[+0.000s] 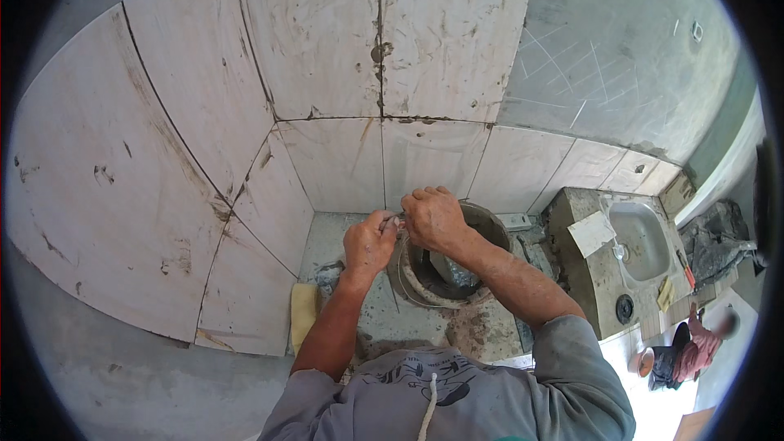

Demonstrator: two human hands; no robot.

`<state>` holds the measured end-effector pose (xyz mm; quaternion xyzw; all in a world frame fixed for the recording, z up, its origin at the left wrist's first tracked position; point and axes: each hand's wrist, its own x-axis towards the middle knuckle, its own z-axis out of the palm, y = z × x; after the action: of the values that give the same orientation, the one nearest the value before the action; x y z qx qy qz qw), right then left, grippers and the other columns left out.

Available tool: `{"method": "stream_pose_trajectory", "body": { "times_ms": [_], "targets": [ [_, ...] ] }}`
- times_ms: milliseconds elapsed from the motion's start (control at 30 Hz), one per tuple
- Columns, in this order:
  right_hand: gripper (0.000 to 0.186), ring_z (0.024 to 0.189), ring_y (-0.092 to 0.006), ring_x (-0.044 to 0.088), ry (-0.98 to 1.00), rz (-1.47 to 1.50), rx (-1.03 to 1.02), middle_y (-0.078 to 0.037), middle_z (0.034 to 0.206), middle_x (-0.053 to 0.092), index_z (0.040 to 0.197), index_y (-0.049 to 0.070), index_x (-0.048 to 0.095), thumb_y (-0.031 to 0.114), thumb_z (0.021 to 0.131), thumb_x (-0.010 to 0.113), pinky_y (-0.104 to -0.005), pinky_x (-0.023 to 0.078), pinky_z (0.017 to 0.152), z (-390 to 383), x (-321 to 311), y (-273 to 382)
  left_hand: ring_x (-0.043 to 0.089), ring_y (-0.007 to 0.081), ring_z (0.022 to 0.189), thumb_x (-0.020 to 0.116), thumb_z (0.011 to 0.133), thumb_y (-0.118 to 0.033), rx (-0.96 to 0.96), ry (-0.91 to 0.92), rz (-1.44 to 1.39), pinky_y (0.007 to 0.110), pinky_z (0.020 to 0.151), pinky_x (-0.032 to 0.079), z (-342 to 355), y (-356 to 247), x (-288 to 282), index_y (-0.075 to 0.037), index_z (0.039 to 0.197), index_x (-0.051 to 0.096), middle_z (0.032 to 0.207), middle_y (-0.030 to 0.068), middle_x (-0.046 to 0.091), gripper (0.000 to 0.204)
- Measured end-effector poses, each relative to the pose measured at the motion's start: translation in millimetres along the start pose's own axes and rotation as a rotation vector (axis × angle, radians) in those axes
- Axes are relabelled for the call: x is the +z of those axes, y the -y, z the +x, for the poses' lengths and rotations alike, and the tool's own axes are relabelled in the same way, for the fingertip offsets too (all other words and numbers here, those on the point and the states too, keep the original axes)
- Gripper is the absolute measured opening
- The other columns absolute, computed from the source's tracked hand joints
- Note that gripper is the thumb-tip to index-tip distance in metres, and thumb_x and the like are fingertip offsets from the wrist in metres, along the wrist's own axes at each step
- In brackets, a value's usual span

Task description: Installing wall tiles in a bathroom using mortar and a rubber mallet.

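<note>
My left hand [367,245] and my right hand [433,216] meet above the left rim of a bucket [479,286]. Both have curled fingers around something small between them that I cannot make out. The bucket holds dark, wet grey material [453,273] and stands on a dusty grey counter [327,237]; my right forearm hides part of it. A yellow sponge [304,314] lies by my left forearm. Mud-smeared white tiles [327,163] line the walls behind and to the left.
At right, a sink [641,241] sits in a concrete counter, with a tile piece [592,237], yellow cloth [667,294], red-handled tool [688,273], black disc [625,309] and dark plastic sheeting [710,237]. Another person [698,347] is low at lower right. Bare grey wall [612,49] rises upper right.
</note>
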<state>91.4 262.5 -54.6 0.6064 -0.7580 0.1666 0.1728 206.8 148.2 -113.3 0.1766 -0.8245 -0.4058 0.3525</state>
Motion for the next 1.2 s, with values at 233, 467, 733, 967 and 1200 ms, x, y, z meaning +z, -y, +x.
{"method": "stream_pose_trajectory", "body": {
  "times_ms": [233,467,733,967,1200],
  "targets": [
    [0.014,0.072,-0.0318,0.063,-0.083,-0.003,0.012,-0.012,0.072,0.061,0.074,0.005,0.059,0.013,0.068,0.069,-0.0430,0.047,0.068,5,6,-1,0.070,0.0271,0.068,0.064,0.086,-0.014,0.049,-0.019,0.095,0.034,0.062,0.052,4,-6,-2,-0.004,0.096,0.069,0.075,0.0134,0.070,0.015],
    [0.009,0.072,-0.0339,0.062,-0.030,0.036,0.070,-0.013,0.075,0.059,0.079,0.007,0.059,0.011,0.073,0.066,-0.0440,0.048,0.069,8,6,-10,0.069,0.0259,0.067,0.066,0.086,-0.017,-0.001,-0.069,0.148,0.034,0.060,0.051,0,10,-9,-0.006,0.095,0.069,0.074,0.0125,0.069,0.014],
    [0.009,0.072,-0.0362,0.062,0.044,0.179,0.032,-0.014,0.078,0.058,0.081,0.006,0.060,0.013,0.079,0.065,-0.0464,0.050,0.068,19,0,0,0.070,0.0246,0.066,0.067,0.086,-0.019,0.039,-0.111,0.115,0.033,0.060,0.051,9,-1,-20,-0.007,0.093,0.069,0.072,0.0118,0.069,0.013],
    [0.013,0.070,-0.0337,0.064,-0.031,0.081,0.060,-0.013,0.074,0.059,0.079,0.005,0.059,0.015,0.076,0.067,-0.0440,0.050,0.066,23,8,3,0.069,0.0277,0.066,0.065,0.087,-0.020,0.014,-0.075,0.126,0.035,0.060,0.051,11,-3,-16,-0.006,0.094,0.070,0.071,0.0128,0.069,0.016],
    [0.014,0.072,-0.0338,0.064,-0.055,0.083,0.087,-0.013,0.075,0.060,0.079,0.004,0.059,0.016,0.075,0.067,-0.0431,0.050,0.066,19,12,2,0.068,0.0232,0.063,0.062,0.089,-0.017,0.041,-0.088,0.105,0.035,0.060,0.051,7,-2,-9,-0.002,0.094,0.068,0.069,0.0113,0.069,0.017]
  ]
}}
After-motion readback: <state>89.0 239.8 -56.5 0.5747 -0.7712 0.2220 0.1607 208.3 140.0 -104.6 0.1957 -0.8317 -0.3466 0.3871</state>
